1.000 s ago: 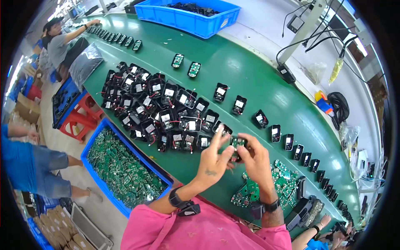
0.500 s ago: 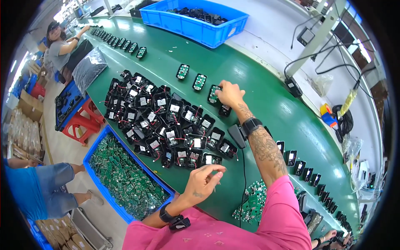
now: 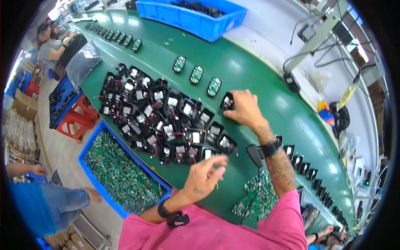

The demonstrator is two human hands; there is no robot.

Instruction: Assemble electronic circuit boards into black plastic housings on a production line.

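My right hand (image 3: 246, 109) grips a small black plastic case (image 3: 227, 101) on the green bench, thumb and fingers at its sides. Beyond it, to the left, stand three cases fitted with green circuit boards, the nearest one (image 3: 214, 86) close to my fingers. My left hand (image 3: 204, 177) hovers over the bench's near edge with curled fingers; whatever it may hold is too small to make out. Just past it spreads a heap of open black cases (image 3: 168, 131) with white blocks inside and red wires. A black wedge-shaped device (image 3: 255, 156) with a cable lies near my right wrist.
A blue crate of green circuit boards (image 3: 121, 175) stands left of the bench, and loose boards (image 3: 257, 196) lie near my body. A blue bin (image 3: 191, 18) sits at the back. Rows of cases run far left and right (image 3: 306, 168). Other people are nearby.
My right hand has let go of the board-fitted case, leaving it in the row, and moved right and nearer onto another black case. My left hand stays nearly still. The view has shifted slightly.
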